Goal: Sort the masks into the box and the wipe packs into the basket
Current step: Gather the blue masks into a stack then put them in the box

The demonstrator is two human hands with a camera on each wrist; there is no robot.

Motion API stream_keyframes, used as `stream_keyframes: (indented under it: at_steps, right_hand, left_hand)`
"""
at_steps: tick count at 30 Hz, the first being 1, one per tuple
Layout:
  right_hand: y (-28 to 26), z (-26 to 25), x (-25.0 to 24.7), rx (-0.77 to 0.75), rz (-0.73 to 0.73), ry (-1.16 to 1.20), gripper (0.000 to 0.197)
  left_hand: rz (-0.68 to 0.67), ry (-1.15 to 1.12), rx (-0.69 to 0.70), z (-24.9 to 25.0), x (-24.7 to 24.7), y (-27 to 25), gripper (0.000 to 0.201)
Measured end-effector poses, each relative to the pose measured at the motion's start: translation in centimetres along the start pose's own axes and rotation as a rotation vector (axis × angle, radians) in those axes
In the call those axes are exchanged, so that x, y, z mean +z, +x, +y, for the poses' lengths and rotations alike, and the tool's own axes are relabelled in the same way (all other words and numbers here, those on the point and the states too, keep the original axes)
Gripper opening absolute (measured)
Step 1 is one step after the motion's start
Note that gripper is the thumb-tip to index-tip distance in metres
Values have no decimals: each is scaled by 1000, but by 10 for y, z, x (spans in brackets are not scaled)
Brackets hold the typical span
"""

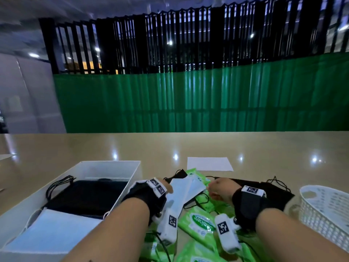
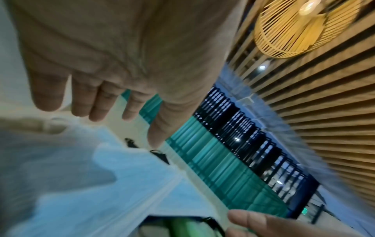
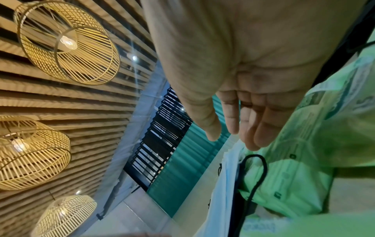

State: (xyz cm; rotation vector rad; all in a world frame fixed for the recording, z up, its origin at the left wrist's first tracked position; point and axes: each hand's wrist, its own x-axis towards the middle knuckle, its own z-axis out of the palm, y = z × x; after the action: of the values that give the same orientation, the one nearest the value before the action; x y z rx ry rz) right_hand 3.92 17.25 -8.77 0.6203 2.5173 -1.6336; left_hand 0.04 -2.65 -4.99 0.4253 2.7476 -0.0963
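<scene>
A pile lies on the table in the head view: two light-blue masks [image 1: 181,193], several green wipe packs [image 1: 200,225] and black masks [image 1: 273,197]. My left hand [image 1: 168,188] hovers at the blue masks' left edge with straight fingers, holding nothing. In the left wrist view, this hand [image 2: 131,128] is spread above a blue mask [image 2: 121,184]. My right hand [image 1: 213,188] reaches the masks' right edge. Its fingers [image 3: 261,134] point straight down at the mask edge [image 3: 225,184], beside green packs [image 3: 304,160]. The white box [image 1: 105,163] holds black masks [image 1: 88,197] and a blue one [image 1: 56,229].
A white perforated basket [image 1: 326,205] stands at the right edge, and nothing shows in the part of it I can see. A white sheet of paper [image 1: 209,163] lies behind the pile. A green screen runs past the far table edge.
</scene>
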Motion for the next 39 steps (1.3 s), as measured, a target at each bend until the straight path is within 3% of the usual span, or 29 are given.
stream_keyframes:
  at_steps: [3,10,14,16,19,22,25,28,30,33,37,39]
  right_hand:
    - [6,0,7,53,9,-3,12]
    - [10,-5,23,91,57,-5,26]
    - [12,-6,26,89,48,-64,31]
    - [12,-5,25,52,49,12,30]
    - [7,5,23,-12,101,264,23]
    - [0,20,17,-56,126,511,17]
    - [-9,33,4,-21,88,804,13]
    - [-19,37,-15,-37,49,1025,15]
    - [-26,39,-25,-95,31,1047,17]
    - [-32,45,-24,-112,-85,925,23]
    - [-33,46,-8,-54,-338,751,79]
    - [-35,48,-7,-68,-439,800,90]
  left_hand:
    - [-73,126,-2,-13,32,25,44]
    - [-18,-11,-6,-15,49,16,52]
    - [-34,-148,-92,-16,52,21,54]
    - [-58,-83,-51,-17,55,25,49]
    - [-81,-218,-108,-11,57,26,30]
    - [38,-304,-67,-1,52,20,30]
    - [259,-663,-22,9,39,20,32]
    - [422,-1094,-65,8,38,14,19]
    - [300,-1715,-94,11,48,15,26]
    - [79,-2214,156,19,56,9,17]
    - [-138,-2302,517,55,51,-6,21]
    - [-158,-2210,577,71,55,-9,16]
